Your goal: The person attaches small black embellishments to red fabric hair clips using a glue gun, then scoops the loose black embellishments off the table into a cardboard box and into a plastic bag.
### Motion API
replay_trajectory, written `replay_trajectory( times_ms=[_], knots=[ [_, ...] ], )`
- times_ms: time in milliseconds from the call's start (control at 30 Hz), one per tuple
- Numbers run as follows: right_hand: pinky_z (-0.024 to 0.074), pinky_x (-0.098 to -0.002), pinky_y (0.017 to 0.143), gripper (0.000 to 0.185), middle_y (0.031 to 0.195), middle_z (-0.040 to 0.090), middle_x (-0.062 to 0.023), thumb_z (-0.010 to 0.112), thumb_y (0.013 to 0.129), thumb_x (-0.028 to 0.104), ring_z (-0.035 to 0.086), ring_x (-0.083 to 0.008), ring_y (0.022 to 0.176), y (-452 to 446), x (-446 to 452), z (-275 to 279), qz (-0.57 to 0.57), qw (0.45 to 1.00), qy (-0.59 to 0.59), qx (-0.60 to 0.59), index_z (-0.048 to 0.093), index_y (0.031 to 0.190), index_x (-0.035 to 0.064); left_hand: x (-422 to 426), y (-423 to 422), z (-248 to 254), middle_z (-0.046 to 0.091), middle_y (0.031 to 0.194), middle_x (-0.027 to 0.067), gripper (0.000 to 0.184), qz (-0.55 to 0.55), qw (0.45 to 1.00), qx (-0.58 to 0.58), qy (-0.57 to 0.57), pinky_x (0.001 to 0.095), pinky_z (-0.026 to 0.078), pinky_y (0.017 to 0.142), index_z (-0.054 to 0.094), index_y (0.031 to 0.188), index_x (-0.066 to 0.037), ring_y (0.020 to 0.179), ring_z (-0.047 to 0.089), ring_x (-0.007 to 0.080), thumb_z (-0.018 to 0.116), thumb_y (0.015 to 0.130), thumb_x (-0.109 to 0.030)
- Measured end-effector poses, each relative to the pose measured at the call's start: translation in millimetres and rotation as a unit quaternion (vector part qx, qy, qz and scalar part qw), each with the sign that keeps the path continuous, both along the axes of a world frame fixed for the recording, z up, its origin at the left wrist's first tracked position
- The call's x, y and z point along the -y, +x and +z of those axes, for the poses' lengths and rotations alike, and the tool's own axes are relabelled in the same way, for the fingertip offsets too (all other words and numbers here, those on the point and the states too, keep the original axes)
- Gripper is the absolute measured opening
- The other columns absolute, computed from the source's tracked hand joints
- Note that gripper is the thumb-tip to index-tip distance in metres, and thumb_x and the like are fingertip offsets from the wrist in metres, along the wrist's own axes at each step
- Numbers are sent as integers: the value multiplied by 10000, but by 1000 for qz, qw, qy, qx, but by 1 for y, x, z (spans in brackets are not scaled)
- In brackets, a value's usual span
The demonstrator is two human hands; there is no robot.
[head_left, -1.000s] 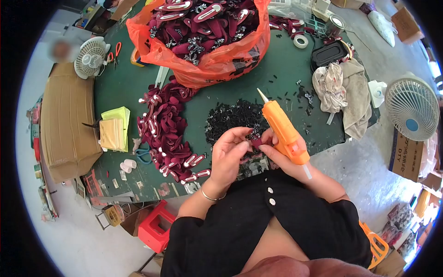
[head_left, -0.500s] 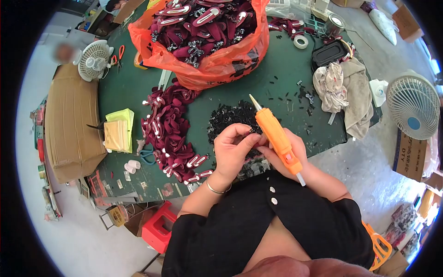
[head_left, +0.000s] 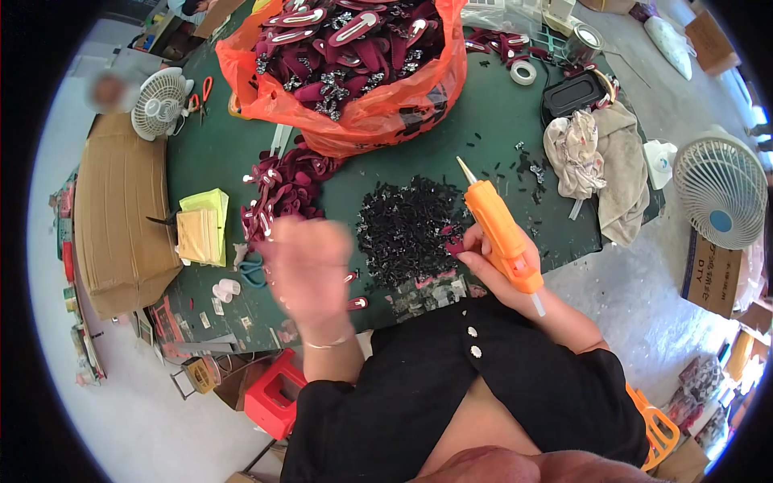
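A green table (head_left: 568, 229) bore a red bag (head_left: 378, 129) of clips, a maroon heap (head_left: 286, 181) and a black pile (head_left: 411, 229). The left hand (head_left: 310, 262) blurred over the heap, its grip impossible to tell. The right hand (head_left: 493, 276) grasped a glue gun (head_left: 495, 221), pinching a maroon piece (head_left: 455, 245) beside the black pile.

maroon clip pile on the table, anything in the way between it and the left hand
Nothing visible. The blurred left hand covers part of the maroon clip pile; what lies directly beneath is hidden. The orange glue gun sits in the right hand, well off to the right.
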State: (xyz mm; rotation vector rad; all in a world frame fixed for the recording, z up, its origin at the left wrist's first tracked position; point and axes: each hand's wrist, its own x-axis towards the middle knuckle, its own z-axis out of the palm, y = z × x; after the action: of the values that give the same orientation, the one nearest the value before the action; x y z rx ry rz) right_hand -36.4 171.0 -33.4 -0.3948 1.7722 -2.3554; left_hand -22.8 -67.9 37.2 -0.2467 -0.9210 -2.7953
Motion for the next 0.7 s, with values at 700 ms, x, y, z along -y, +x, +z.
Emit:
replay_trajectory(
  times_ms=[700],
  knots=[
    [491,-244,657,272,862,625,-23,724,754,-34,599,-105,719,7,1,-3,-9,996,81,-37,586,975,43,12,5,4,659,856,70,163,-104,993,-50,24,272,449,624,558,898,-84,754,621,169,604,909,-240]
  ],
)
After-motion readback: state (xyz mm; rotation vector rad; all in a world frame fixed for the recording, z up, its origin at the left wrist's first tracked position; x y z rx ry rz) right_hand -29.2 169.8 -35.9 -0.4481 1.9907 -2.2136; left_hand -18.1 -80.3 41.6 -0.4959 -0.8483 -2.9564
